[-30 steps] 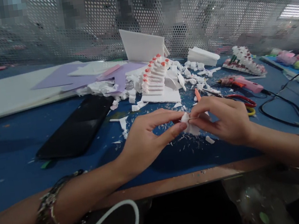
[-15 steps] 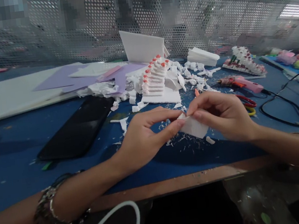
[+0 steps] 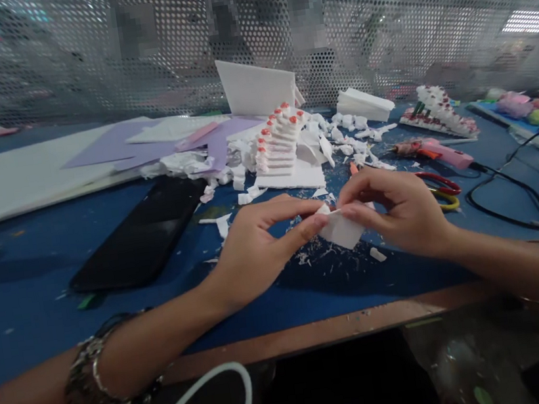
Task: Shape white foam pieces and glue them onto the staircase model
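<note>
A small white piece of paper point(image 3: 343, 231) is pinched between both hands, just above the blue table. My left hand point(image 3: 260, 249) grips its left end between thumb and forefinger, where the paper looks bunched or rolled. My right hand point(image 3: 390, 209) pinches the upper right edge, its other fingers curled. Beyond the hands stands a small white model staircase point(image 3: 278, 159), with red-topped bits along its sides. White scraps point(image 3: 341, 146) lie scattered around it, and fine shreds lie below the paper.
A black phone point(image 3: 142, 238) lies left of my hands. Scissors point(image 3: 439, 191) with red and yellow handles and a pink glue gun point(image 3: 444, 151) with a black cord lie to the right. Purple sheets point(image 3: 110, 143) rest on white foam board point(image 3: 13, 183). A perforated metal screen point(image 3: 171, 56) stands behind.
The paper and my right hand have shifted slightly left, closer to my left hand. Less of the sheet hangs down, and the bunched end beside my left fingertips shows more.
</note>
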Tool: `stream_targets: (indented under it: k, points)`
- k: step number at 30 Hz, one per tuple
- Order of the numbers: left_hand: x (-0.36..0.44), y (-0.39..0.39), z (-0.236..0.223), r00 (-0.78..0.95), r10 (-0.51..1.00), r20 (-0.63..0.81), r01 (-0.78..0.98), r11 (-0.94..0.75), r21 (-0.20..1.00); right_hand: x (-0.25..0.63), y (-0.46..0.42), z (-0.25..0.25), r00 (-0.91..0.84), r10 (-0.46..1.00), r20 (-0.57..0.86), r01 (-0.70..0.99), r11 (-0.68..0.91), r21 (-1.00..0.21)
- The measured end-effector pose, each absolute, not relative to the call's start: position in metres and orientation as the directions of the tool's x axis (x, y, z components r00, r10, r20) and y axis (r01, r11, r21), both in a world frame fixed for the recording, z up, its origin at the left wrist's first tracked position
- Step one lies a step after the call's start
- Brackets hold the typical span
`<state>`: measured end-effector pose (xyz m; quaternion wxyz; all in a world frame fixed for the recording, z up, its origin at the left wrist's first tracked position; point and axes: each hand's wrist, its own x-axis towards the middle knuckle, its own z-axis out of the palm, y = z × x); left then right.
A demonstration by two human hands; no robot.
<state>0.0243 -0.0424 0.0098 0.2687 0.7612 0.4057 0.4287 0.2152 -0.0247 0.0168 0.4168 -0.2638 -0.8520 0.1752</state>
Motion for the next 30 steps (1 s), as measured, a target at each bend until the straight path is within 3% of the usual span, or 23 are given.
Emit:
stream_targets:
  k: [6, 11, 16, 23, 30]
  points:
    - [0.0266, -0.0405, 0.008, 0.295, 0.874, 0.386, 0.366, -0.476, 0.8, 0.2185, -0.0234, 0.0189, -0.542, 0.56, 0.627, 0.402, 0.827, -0.392]
    - [0.027, -0.037, 0.0083, 0.236, 0.923, 0.306, 0.349, -0.374, 0.859, 0.2197, -0.0245, 0.0186, -0.521, 0.582, 0.624, 0.388, 0.813, -0.435]
    - [0.0266, -0.0373, 0.0087, 0.278, 0.904, 0.325, 0.339, -0.409, 0.847, 0.2157, -0.0292, 0.0162, -0.555, 0.514, 0.654, 0.423, 0.852, -0.31]
    - [0.0282, -0.0386, 0.0095, 0.243, 0.902, 0.357, 0.358, -0.425, 0.831, 0.2133, -0.0313, 0.0168, -0.501, 0.584, 0.639, 0.437, 0.808, -0.396]
    - [0.0294, -0.0384, 0.0111, 0.262, 0.91, 0.321, 0.316, -0.395, 0.863, 0.2122, -0.0319, 0.0178, -0.512, 0.522, 0.682, 0.422, 0.845, -0.33]
